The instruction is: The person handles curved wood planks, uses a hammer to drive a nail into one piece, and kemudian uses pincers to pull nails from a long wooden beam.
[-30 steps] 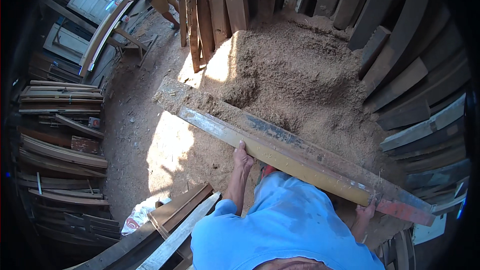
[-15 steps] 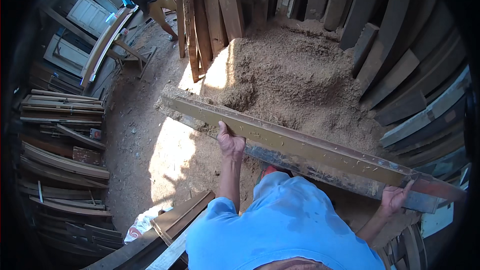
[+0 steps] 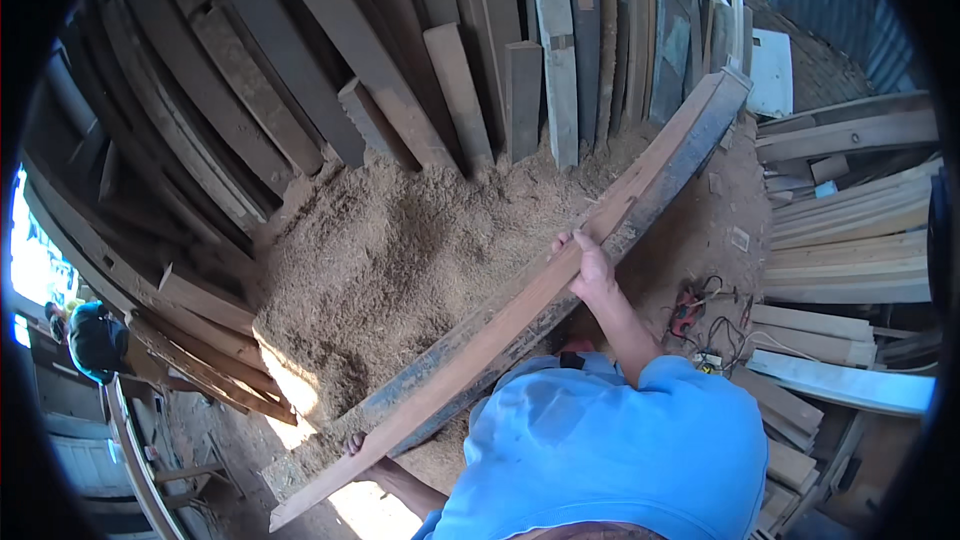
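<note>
A long reddish-brown wooden board (image 3: pixel 480 335) slants across the view from the lower left to the upper right, in front of my body. My left hand (image 3: pixel 368 458) is closed round it near its lower-left end, with the fingertips showing over its far edge. Farther along, my right hand (image 3: pixel 594 268) grips the same board, fingers over the top and the palm on the near side. Beneath the board runs a long, worn grey bench (image 3: pixel 690 158), partly covered by it.
Beyond the bench lies a large heap of sawdust (image 3: pixel 400 240). Tall planks (image 3: pixel 490 30) lean behind it. At right are stacked boards (image 3: pixel 850 210) and a red power tool (image 3: pixel 686 310) with loose cords. A person (image 3: pixel 98 342) is at far left.
My view has swung to the right, so the leaning planks now fill the top. The board stays in both hands, and my right hand has moved farther in from the bench's right end.
</note>
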{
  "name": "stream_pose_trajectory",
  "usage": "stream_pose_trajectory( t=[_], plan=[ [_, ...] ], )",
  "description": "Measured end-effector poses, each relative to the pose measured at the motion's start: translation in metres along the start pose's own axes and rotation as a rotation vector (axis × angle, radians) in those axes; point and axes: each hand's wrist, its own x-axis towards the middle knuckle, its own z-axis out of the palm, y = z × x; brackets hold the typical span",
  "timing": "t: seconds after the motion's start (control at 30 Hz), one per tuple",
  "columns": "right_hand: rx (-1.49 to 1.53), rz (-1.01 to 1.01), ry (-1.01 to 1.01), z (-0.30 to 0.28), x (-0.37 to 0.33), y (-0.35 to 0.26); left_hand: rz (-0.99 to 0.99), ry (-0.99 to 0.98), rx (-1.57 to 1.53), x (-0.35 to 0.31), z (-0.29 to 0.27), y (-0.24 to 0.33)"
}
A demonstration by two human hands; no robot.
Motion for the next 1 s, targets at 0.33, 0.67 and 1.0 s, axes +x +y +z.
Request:
stream_pose_trajectory(
  t=[0.33,0.67,1.0],
  plan=[
    [-0.508,0.183,0.573,-0.092,0.074,0.02,0.108,0.911,0.522,-0.019,0.061,-0.082],
    [-0.582,0.175,0.458,-0.13,0.117,0.01,-0.226,0.633,0.517,-0.004,-0.017,-0.071],
    [-0.42,0.077,0.587,-0.169,0.103,0.0,-0.367,0.521,0.596,-0.024,-0.04,-0.096]
  ],
)
